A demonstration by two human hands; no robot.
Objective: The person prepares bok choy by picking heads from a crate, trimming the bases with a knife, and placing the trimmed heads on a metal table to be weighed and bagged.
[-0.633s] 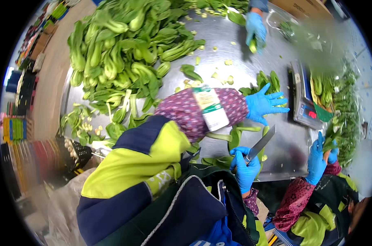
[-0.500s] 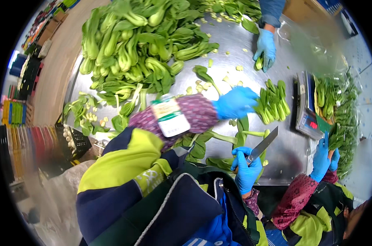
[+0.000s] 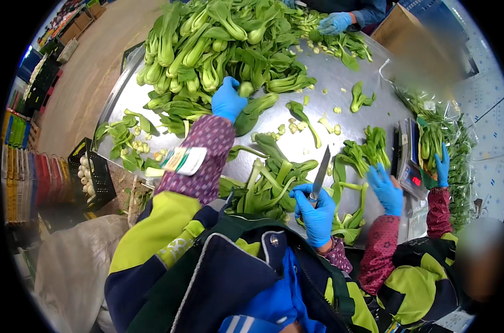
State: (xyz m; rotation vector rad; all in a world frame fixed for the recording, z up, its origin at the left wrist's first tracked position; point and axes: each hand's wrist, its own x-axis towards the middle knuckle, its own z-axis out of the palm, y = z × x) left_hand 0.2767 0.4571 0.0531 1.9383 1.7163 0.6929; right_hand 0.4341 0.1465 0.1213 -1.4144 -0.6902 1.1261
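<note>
My left hand (image 3: 228, 101), in a blue glove, is at the near edge of a large pile of bok choy (image 3: 207, 50). Its fingers are closed around a bok choy (image 3: 246, 89), though the pile partly covers their tips. In my right hand (image 3: 317, 216), also gloved, is a knife (image 3: 322, 173) with its blade pointing up and away from me. Below the blade and to its left lie loose bok choy leaves (image 3: 268, 186) on the metal table (image 3: 313, 80). Small cut stem ends (image 3: 296, 126) are scattered between my hands.
Trimmed bok choy (image 3: 374, 145) lie to the right, near a scale (image 3: 408, 166). Beside it a co-worker's gloved hand (image 3: 386, 191) is spread. Another person's hand (image 3: 335, 23) is at the far side. A black crate (image 3: 93, 180) of white vegetables stands at the left.
My left hand has swung from the trimmed bok choy back left to the pile. The knife in my right hand has shifted left and turned more upright. The far co-worker's hand has drawn back.
</note>
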